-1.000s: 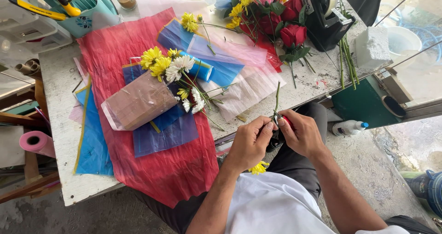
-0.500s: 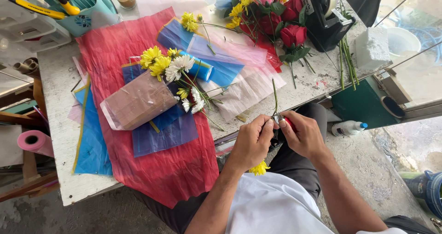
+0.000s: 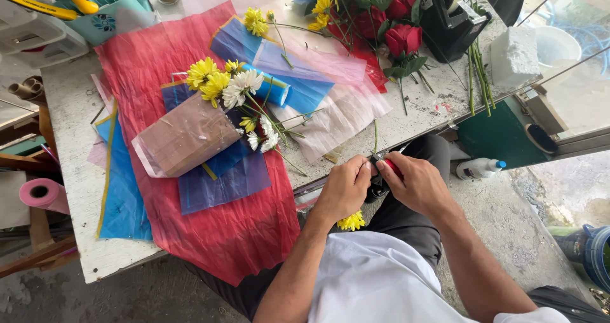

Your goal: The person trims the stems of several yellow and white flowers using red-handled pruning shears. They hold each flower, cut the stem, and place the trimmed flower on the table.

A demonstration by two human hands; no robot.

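Note:
My left hand [image 3: 345,188] grips a yellow flower [image 3: 351,221] by its thin green stem [image 3: 375,135], the bloom hanging below the hand and the stem end sticking up past the table edge. Right beside it, my right hand [image 3: 413,183] is closed on red-handled cutters [image 3: 389,166] that meet the stem between the two hands. Both hands hover over my lap, just off the front edge of the white table [image 3: 70,107].
Red crepe paper [image 3: 159,62] with blue sheets [image 3: 222,183] covers the table; a brown wrapped bundle [image 3: 184,138] with yellow and white flowers [image 3: 222,84] lies on it. Red roses [image 3: 400,37], a black tape dispenser [image 3: 448,18], loose stems [image 3: 480,75], a white bottle [image 3: 480,168] stand right.
The stem end above my hands is shorter and has shifted slightly; the hands stay together at the same spot by the table edge.

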